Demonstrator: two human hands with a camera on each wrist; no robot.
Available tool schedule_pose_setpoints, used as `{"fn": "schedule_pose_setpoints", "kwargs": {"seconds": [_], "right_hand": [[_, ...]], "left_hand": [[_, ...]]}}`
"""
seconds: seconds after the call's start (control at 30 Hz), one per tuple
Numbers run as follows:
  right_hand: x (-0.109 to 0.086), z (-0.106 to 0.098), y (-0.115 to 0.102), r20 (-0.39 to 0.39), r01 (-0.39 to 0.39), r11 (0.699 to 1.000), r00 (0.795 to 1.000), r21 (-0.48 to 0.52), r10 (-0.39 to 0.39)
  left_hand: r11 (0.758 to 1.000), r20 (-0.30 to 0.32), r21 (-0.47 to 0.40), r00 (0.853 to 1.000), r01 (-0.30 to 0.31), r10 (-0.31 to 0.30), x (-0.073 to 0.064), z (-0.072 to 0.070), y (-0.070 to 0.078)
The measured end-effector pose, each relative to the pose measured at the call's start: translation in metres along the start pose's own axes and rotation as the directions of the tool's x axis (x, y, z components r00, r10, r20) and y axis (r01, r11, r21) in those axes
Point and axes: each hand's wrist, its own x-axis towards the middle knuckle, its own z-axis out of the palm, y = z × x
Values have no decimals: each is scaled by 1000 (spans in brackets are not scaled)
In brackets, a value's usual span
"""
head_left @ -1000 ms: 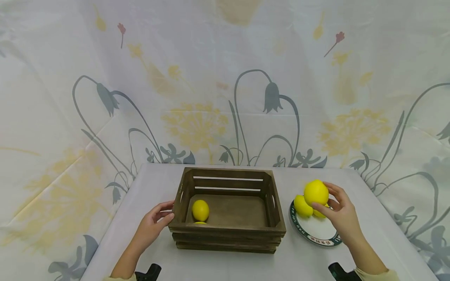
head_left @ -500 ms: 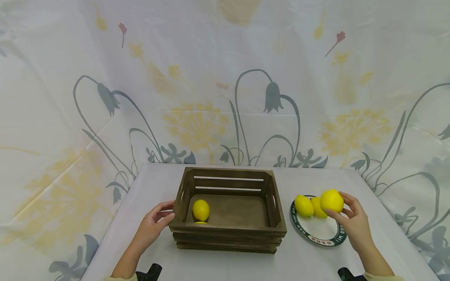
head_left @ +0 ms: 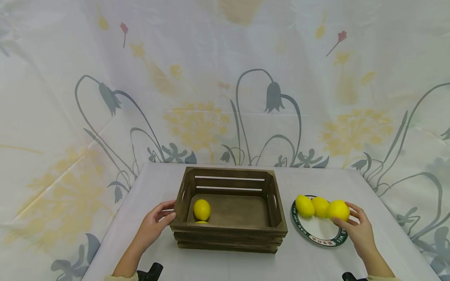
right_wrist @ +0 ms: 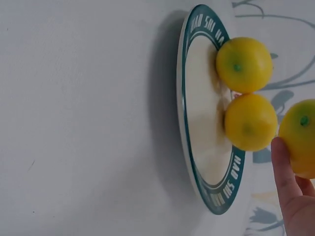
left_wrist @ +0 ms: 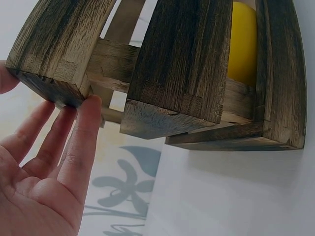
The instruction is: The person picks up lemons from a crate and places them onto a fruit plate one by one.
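My right hand [head_left: 359,231] pinches a lemon [head_left: 337,210] between thumb and fingers at the right side of a white plate with a green lettered rim [head_left: 310,236]. In the right wrist view that held lemon [right_wrist: 301,137] is apart from two others on the plate, a left lemon [head_left: 304,206] and a middle lemon [head_left: 320,207]. At the left, my left hand [head_left: 149,229] grips the upper left corner of a brown slatted wooden crate [head_left: 230,237]. Inside it lies a lemon [head_left: 202,210], and the front wall mostly hides another yellow one.
A white cloth covers the table [head_left: 225,267], with the crate in the middle and the plate to its right. Behind hangs a pale curtain [head_left: 211,50] printed with flowers.
My right hand has moved right and down with its lemon, from over the other lemons to the plate's right side, uncovering the middle lemon. The left hand stays at the crate.
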Motion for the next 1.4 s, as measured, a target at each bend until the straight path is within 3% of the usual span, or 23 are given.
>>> {"fn": "schedule_pose_setpoints", "kwargs": {"seconds": [0.13, 0.23, 0.43, 0.57, 1.03, 1.17, 1.4], "right_hand": [[22, -3, 43, -10, -12, 999, 1000, 30, 13], [26, -3, 54, -4, -32, 999, 999, 24, 32], [6, -4, 21, 33, -132, 988, 990, -75, 134], [-4, -2, 6, 42, -141, 982, 988, -128, 147], [-4, 2, 7, -48, -83, 983, 996, -161, 77], [5, -2, 24, -68, -71, 985, 996, -157, 61], [36, -12, 77, -129, -71, 981, 991, -181, 47]], "left_hand": [[1000, -3, 8, 1000, -2, 2, 1, 0, 0], [1000, -5, 12, 1000, 2, -1, 1, 1, 0], [1000, -7, 0, 1000, 4, -4, 1, 2, 1], [1000, -6, -1, 1000, -3, 3, 1, 2, 1], [1000, -4, -9, 1000, 1, -1, 3, 2, 1], [1000, -5, -9, 1000, 1, -1, 3, 2, 0], [1000, -10, -5, 1000, 2, -2, 1, 1, -3]]}}
